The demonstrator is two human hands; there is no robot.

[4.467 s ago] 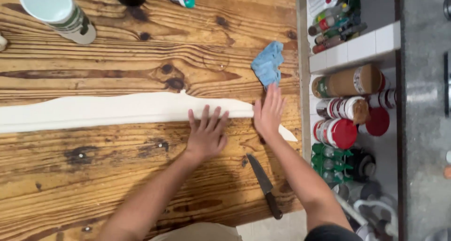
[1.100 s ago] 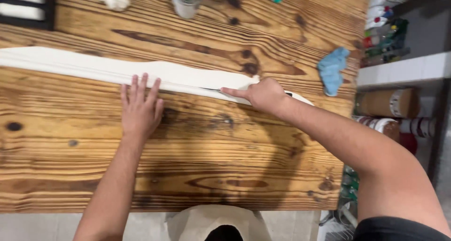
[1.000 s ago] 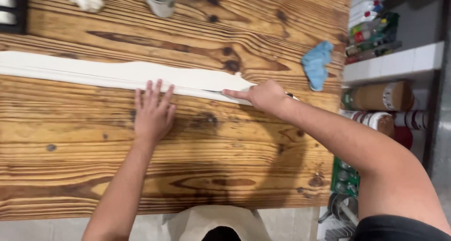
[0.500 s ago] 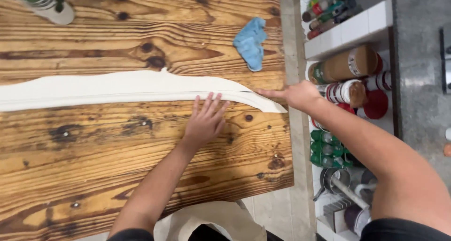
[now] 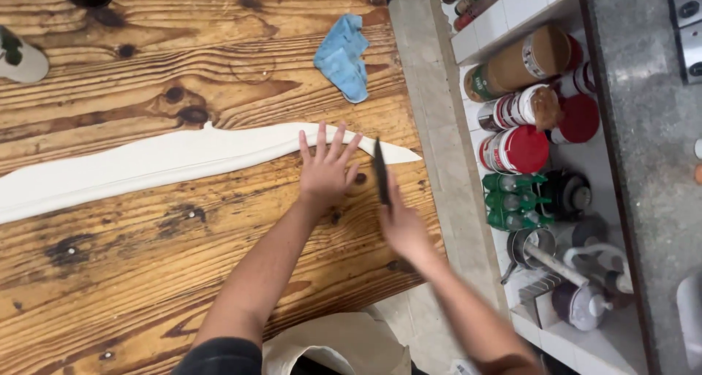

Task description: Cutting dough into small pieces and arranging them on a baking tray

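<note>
The dough strip (image 5: 183,163) lies across the counter (image 5: 183,273), its tip at the right edge. The right hand (image 5: 401,225), bare on that tip 0.5 s ago, now grips a knife (image 5: 380,172) there; the left hand (image 5: 325,172) presses flat, fingers spread.

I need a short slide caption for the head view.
Left hand presses a long dough strip while right hand holds a knife.
</note>
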